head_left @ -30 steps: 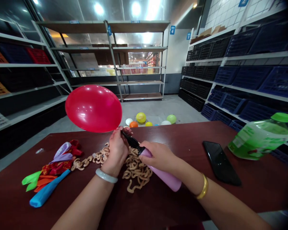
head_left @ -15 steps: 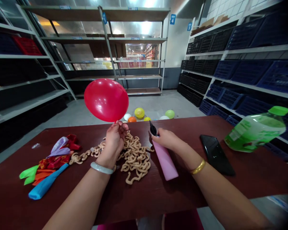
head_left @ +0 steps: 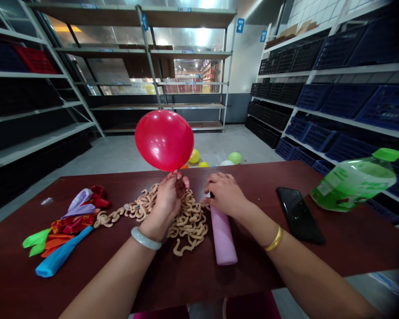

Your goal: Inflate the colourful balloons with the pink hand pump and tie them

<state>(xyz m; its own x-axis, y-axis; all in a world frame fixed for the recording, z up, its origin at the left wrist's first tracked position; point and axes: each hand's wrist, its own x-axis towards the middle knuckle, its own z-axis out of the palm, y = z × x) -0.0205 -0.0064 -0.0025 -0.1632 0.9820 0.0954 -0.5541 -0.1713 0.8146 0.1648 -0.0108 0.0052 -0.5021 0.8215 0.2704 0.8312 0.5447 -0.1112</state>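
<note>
An inflated red balloon (head_left: 164, 139) stands above my left hand (head_left: 171, 192), whose fingers are closed on its neck. My right hand (head_left: 224, 192) is loosely curved over the top end of a pink balloon pump (head_left: 223, 239), with its fingers bent past the pump's left side. The pump lies on the table, and its dark nozzle is mostly hidden under that hand. Beneath and around my left hand lies a heap of tan, curled chain-like pieces (head_left: 189, 221), strung out toward the left.
Several uninflated balloons (head_left: 66, 226) lie at the left of the brown table (head_left: 119, 279). A black phone (head_left: 299, 215) and a green bottle (head_left: 355, 179) are at the right. Several inflated balloons, one light green (head_left: 234, 157), rest on the floor beyond. Shelves with crates (head_left: 339, 102) line the sides.
My left hand and the red balloon have moved right. The pump has turned straighter and come nearer to me. My right hand's fingers have loosened from around its top and now reach over it.
</note>
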